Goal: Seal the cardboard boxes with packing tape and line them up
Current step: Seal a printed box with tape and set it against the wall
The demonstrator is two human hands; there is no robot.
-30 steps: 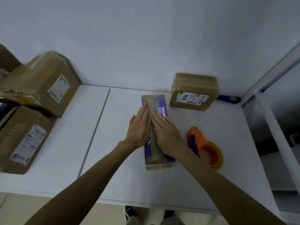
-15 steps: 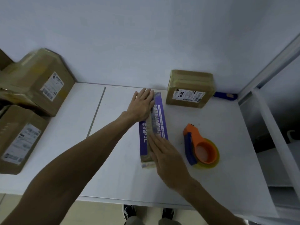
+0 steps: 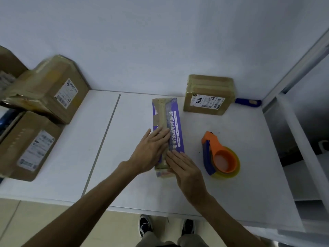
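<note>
At the bottom edge of the frame, the person's shoes stand on the floor below the near rim of the counter. Both bare forearms rise from the lower corners and meet at centre.

The right hand lies flat, palm down, on the near end of the long purple box. Its fingers are straight and together, pointing to the upper left. The left hand lies just beyond it on the box's left side, with fingers straight and slightly spread, pointing to the upper right. Neither grip closes round anything; both press open-palmed.

The box lies lengthwise at centre frame, with a band of brownish tape along its top. To its right, apart from it, sits the orange tape dispenser.

Farther back, upper right of centre, a small taped box stands against the wall. Beside it is what may be a blue-handled tool. At the left edge, two larger cardboard boxes are piled.
</note>
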